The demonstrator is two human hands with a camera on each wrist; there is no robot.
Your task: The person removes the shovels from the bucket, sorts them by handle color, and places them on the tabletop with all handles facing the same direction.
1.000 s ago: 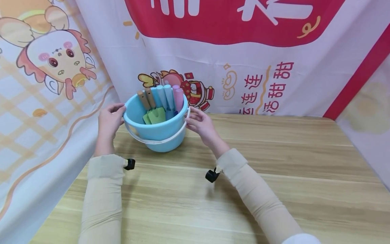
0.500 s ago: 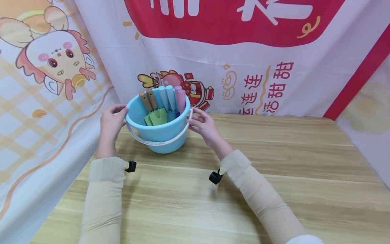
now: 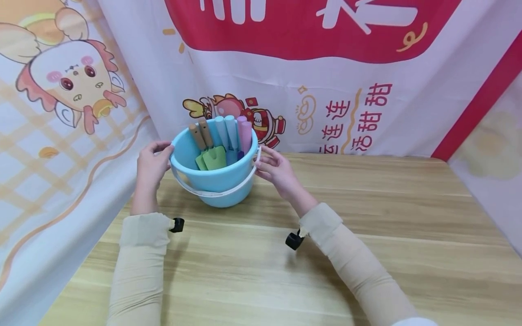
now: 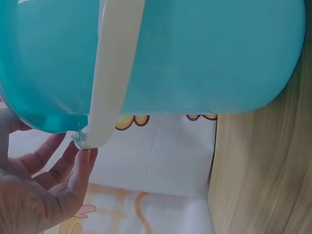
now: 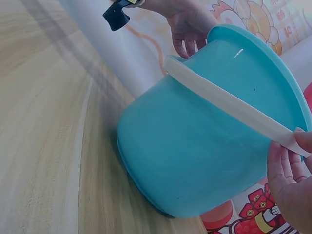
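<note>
A light blue bucket stands upright at the back left of the wooden table, its white handle hanging down across the front. Inside it lean several small shovels: green ones with brown grips, others with light blue grips and pink grips. My left hand grips the bucket's left side, fingers at the handle joint under the rim in the left wrist view. On the opposite side, my right hand pinches the rim and handle end, its thumb on the white handle in the right wrist view.
The wooden table stretches to the front and right. Behind it hangs a white and red printed cloth, close behind the bucket. Another printed cloth borders the left side. A black wrist camera hangs below the right sleeve.
The bucket has shifted slightly to the right and toward me, with the shovels inside it. Both hands have moved along with it and kept their hold.
</note>
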